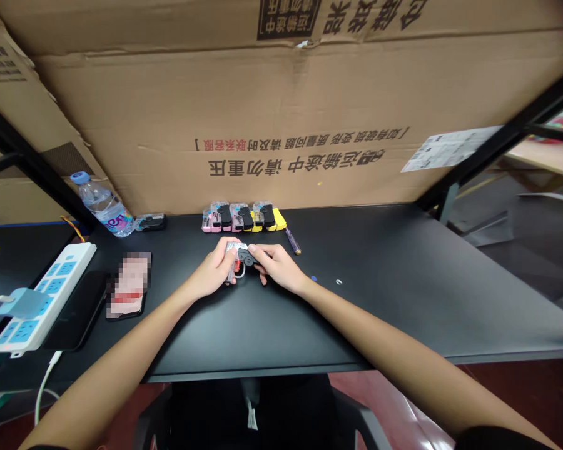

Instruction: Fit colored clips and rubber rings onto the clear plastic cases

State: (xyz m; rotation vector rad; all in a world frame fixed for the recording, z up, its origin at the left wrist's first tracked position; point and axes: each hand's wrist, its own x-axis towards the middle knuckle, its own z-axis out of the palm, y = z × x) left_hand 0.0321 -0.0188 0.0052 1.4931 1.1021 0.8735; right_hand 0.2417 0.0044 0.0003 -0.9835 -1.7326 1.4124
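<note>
Both my hands hold one small device (247,257) above the black table, with a clear body, a black part bearing a round disc, a red piece and a pale curved loop below. My left hand (216,267) is closed round its clear end. My right hand (280,265) pinches the black end, with the fingers partly hidden behind it. Beyond my hands, against the cardboard, stands a row of several similar clear-and-black devices (240,217) with pink and yellow parts. A screwdriver (293,242) with a purplish handle lies right of that row.
At the left are a water bottle (104,206), a clear-and-black case (151,222), a phone (129,286), a dark flat object (77,310) and a power strip (42,297) with a plugged-in charger (24,304). Small blue (313,279) and white bits (339,282) lie to the right.
</note>
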